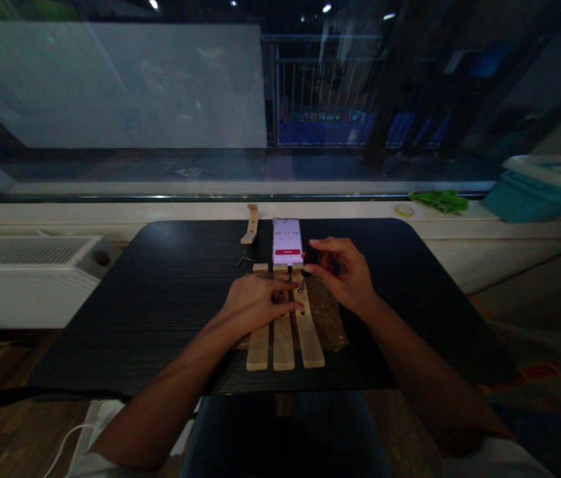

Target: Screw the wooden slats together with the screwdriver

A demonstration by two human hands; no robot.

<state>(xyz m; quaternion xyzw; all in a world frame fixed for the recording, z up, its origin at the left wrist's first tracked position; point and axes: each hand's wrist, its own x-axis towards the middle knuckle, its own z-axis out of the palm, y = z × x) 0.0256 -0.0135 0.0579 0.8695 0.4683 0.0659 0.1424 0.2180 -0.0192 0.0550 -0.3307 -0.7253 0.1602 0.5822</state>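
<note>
Three pale wooden slats [284, 342] lie side by side on a black table [160, 299]. My left hand [255, 302] rests flat on the slats, fingers stretched out and pressing them down. My right hand [344, 272] is closed round a small dark tool [310, 257] whose tip points down at the rightmost slat near a screw. A clear plastic bag [327, 315] lies under my right wrist, beside the slats. A lit phone [287, 240] lies just beyond the slats.
One more wooden piece [251, 224] and some small screws [245, 259] lie at the table's far side. A white sill behind holds a green cloth [439, 200], a small round lid [404, 210] and a teal lidded box [544, 189]. A radiator [26, 265] stands at left.
</note>
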